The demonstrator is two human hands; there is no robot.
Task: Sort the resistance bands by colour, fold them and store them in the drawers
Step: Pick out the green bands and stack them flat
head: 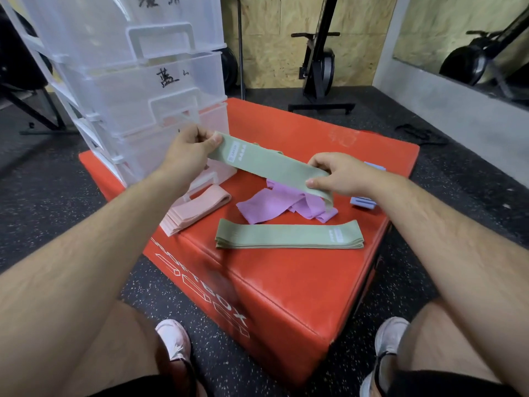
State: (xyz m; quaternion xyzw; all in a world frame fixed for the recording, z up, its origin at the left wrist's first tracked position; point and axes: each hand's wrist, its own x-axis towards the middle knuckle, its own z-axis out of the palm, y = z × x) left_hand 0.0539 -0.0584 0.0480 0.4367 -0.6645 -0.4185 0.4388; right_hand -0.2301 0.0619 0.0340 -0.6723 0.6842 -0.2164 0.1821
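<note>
Grip of left hand (187, 151) and right hand (343, 174) pinches one green band (269, 164) near one green stack (289, 234)

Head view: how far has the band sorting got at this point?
Done: pink bands lie stacked at the left of the red box, and green bands are stacked at its front. In hand: the left hand and right hand pinch a green band by its ends. Left: purple bands are a loose heap, blue bands sit at the right, and the stacks lie outside the drawers.
</note>
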